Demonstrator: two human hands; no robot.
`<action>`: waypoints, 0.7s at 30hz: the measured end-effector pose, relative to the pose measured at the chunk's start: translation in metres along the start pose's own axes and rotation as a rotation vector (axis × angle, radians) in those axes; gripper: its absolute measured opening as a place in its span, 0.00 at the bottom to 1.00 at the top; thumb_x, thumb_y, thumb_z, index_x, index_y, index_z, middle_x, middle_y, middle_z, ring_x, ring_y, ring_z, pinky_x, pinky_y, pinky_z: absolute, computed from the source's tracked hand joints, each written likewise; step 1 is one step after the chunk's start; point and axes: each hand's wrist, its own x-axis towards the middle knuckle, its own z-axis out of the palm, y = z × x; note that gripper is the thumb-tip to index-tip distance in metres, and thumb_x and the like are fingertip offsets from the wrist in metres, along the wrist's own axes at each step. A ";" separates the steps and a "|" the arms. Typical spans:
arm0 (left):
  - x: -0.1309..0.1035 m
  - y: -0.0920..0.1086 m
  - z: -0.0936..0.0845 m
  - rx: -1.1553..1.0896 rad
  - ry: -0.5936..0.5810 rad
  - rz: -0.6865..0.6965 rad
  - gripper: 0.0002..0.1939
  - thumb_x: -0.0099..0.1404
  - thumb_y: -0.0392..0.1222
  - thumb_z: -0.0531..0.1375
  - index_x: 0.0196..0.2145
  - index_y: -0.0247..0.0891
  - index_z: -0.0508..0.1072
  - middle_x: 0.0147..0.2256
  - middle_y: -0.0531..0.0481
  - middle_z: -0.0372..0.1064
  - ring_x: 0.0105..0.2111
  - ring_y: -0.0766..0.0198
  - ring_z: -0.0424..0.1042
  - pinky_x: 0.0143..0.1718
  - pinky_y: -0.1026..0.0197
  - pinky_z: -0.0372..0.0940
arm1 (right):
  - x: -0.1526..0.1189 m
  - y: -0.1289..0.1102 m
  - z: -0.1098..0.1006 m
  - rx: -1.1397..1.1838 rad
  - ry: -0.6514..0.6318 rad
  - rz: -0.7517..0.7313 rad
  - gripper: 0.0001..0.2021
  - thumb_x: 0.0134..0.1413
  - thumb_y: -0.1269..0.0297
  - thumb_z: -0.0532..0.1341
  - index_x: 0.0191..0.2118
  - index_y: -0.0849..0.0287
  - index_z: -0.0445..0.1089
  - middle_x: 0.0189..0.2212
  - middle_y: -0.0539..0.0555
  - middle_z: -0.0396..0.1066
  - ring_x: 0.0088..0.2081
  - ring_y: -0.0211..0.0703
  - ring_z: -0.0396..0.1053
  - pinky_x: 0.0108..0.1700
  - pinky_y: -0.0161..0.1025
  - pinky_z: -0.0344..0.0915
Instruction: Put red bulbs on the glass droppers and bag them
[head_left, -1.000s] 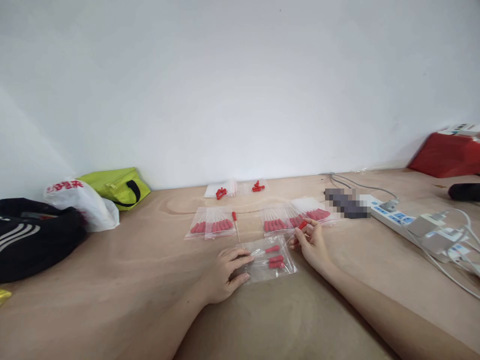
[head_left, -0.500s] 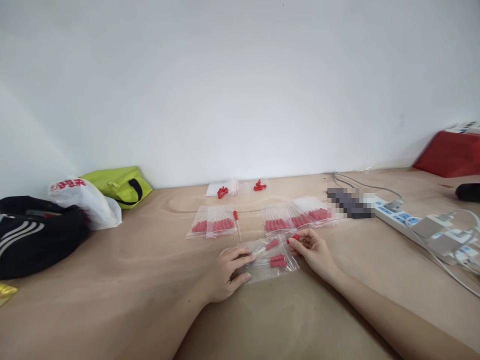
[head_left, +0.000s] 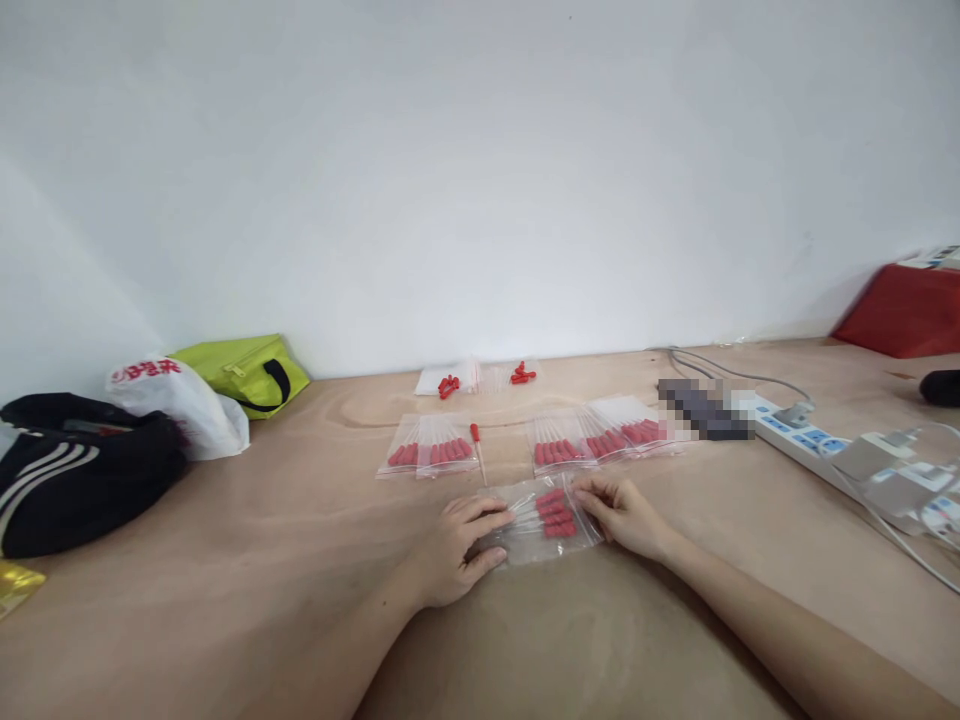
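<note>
In the head view, a clear zip bag (head_left: 517, 549) lies near the front, its mouth to the right. Inside it are several droppers with red rubber bulbs (head_left: 556, 515), their thin stems pointing left. My left hand (head_left: 466, 540) rests on the bag's left end, fingers stretched out and thumb apart. At the upper right corner my right hand (head_left: 616, 512) pinches the bag's edge between thumb and fingers. Just beyond the bag lies a single loose dropper (head_left: 475, 434), its red bulb pointing away from me.
Filled dropper bags lie behind, left (head_left: 427, 445) and right (head_left: 592, 432). Farther back are red bulbs (head_left: 448, 386) and more bulbs (head_left: 523, 373). A power strip (head_left: 795, 432) with cables is at right; a black bag (head_left: 82, 480) and a green bag (head_left: 240, 370) are at left.
The dropper whose red bulb was in my right hand is now inside the bag beside the others. My right hand has moved onto the bag's edge; my left hand has stayed in place.
</note>
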 end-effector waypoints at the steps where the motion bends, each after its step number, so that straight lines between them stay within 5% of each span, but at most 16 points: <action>1: 0.000 0.000 0.000 0.000 0.000 0.003 0.19 0.60 0.41 0.54 0.50 0.44 0.64 0.51 0.47 0.61 0.51 0.56 0.59 0.52 0.49 0.54 | 0.003 -0.001 -0.002 -0.044 0.084 -0.017 0.13 0.46 0.54 0.56 0.25 0.59 0.69 0.18 0.48 0.66 0.19 0.36 0.61 0.22 0.34 0.59; 5: 0.000 -0.001 0.001 -0.008 0.007 0.007 0.18 0.60 0.41 0.55 0.49 0.46 0.66 0.51 0.47 0.60 0.51 0.56 0.59 0.52 0.49 0.54 | 0.028 -0.016 0.004 -0.280 0.313 -0.133 0.08 0.48 0.61 0.55 0.27 0.59 0.68 0.21 0.49 0.67 0.21 0.35 0.61 0.24 0.32 0.58; 9: 0.000 -0.003 0.002 -0.018 0.009 0.015 0.18 0.60 0.41 0.55 0.49 0.47 0.65 0.51 0.48 0.60 0.51 0.56 0.58 0.52 0.49 0.54 | 0.068 -0.037 0.038 -0.555 0.096 -0.042 0.04 0.45 0.68 0.57 0.30 0.60 0.67 0.26 0.51 0.70 0.27 0.36 0.66 0.32 0.33 0.60; 15: -0.002 -0.003 0.003 -0.034 0.006 0.004 0.18 0.61 0.42 0.55 0.49 0.46 0.66 0.51 0.48 0.60 0.52 0.56 0.57 0.52 0.49 0.54 | 0.114 -0.045 0.094 -0.642 0.053 0.081 0.10 0.44 0.66 0.58 0.36 0.63 0.65 0.29 0.58 0.71 0.34 0.45 0.68 0.32 0.36 0.60; 21: -0.003 -0.002 0.003 -0.051 0.006 -0.009 0.18 0.60 0.42 0.56 0.49 0.46 0.65 0.51 0.47 0.60 0.51 0.56 0.58 0.52 0.50 0.54 | 0.127 -0.046 0.114 -0.686 0.011 0.132 0.11 0.42 0.72 0.58 0.36 0.62 0.64 0.35 0.62 0.69 0.37 0.50 0.68 0.33 0.39 0.61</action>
